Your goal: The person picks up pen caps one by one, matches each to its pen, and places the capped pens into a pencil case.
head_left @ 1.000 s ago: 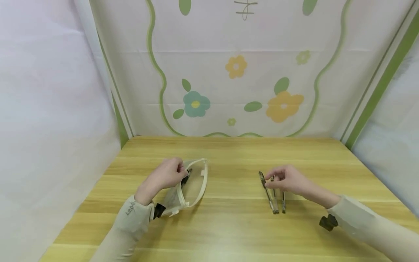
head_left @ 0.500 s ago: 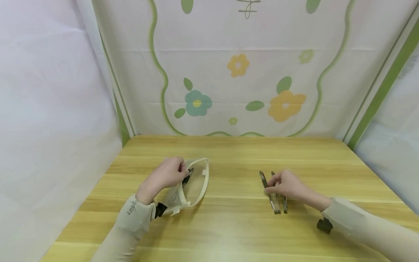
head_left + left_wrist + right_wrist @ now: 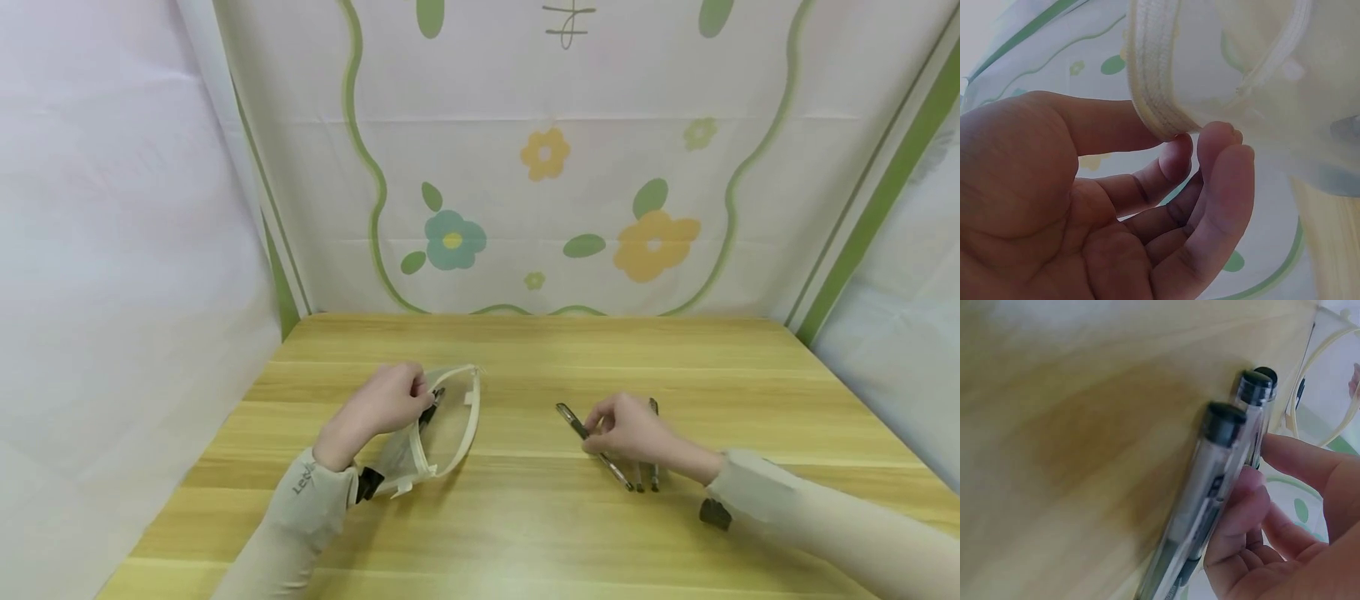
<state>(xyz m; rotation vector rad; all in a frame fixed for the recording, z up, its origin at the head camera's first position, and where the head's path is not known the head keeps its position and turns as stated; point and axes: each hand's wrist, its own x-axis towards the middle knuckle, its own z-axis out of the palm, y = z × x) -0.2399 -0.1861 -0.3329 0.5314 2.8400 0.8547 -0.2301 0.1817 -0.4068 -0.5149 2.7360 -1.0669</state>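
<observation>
A pale translucent zip pouch [image 3: 400,457] lies on the left side of the table with its mouth spread wide. My left hand [image 3: 385,402] pinches its zipper edge [image 3: 1159,69] between thumb and fingers. A black pen [image 3: 429,412] shows inside the pouch. To the right, my right hand [image 3: 632,429] pinches the leftmost clear-barrelled pen [image 3: 572,420] near its middle, the pen slanting to the left at its far end. Two more pens lie partly under that hand, a middle pen [image 3: 640,480] and a right pen [image 3: 655,478]. In the right wrist view a nearer pen [image 3: 1194,500] stands out large.
The wood-grain table [image 3: 517,533] carries all of this. A white cloth backdrop [image 3: 495,167] with printed flowers rises at its back edge, and white cloth sides stand at left and right. A small black camera [image 3: 715,514] is on the right wrist.
My right hand came down onto the pens, then moved left, and the far end of the leftmost pen swung left, away from the others. The left hand and pouch stayed in place.
</observation>
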